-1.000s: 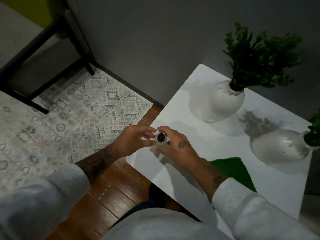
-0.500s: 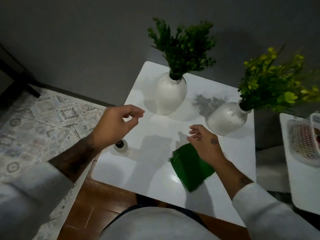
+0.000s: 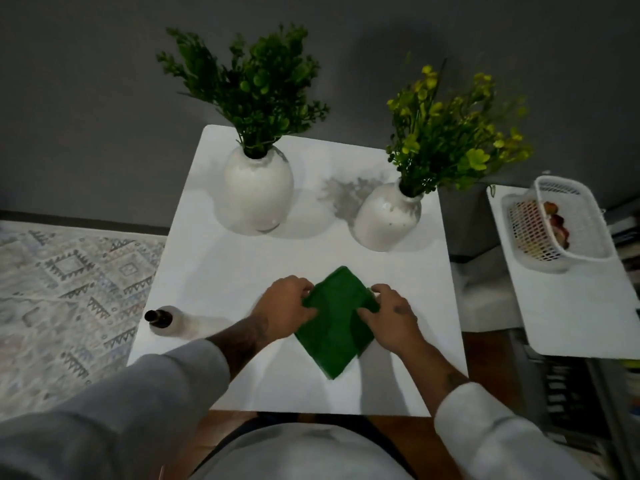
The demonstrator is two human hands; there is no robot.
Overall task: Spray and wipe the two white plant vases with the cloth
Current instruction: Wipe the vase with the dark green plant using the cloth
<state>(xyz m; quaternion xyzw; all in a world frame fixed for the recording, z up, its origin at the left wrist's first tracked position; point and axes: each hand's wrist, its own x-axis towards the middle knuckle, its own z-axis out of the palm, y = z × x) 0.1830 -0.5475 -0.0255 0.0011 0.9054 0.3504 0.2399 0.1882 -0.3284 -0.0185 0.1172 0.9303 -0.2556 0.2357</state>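
A white worktop stands against a grey wall. The green cloth lies flat on its near half, about midway between the left and right edges. It is turned like a diamond, with one corner toward the near edge and one toward the vases.

Both hands are on the cloth. The left hand grips its left corner, fingers curled over the edge and thumb on top. The right hand grips the right corner the same way. The two hands are apart, with the middle of the cloth bare between them.

The left vase stands upright near the far left corner and holds a dark green plant. The right vase stands upright by the right edge, a little nearer than the left one, and holds a yellow-green plant. Neither hand touches a vase.

The bottle, dark-capped, stands at the left edge toward the near left corner, well apart from the hands.

A patterned rug lies on the floor off the left edge. Off the right edge, a second white surface carries a white mesh basket; something reddish lies inside, too blurred to name.
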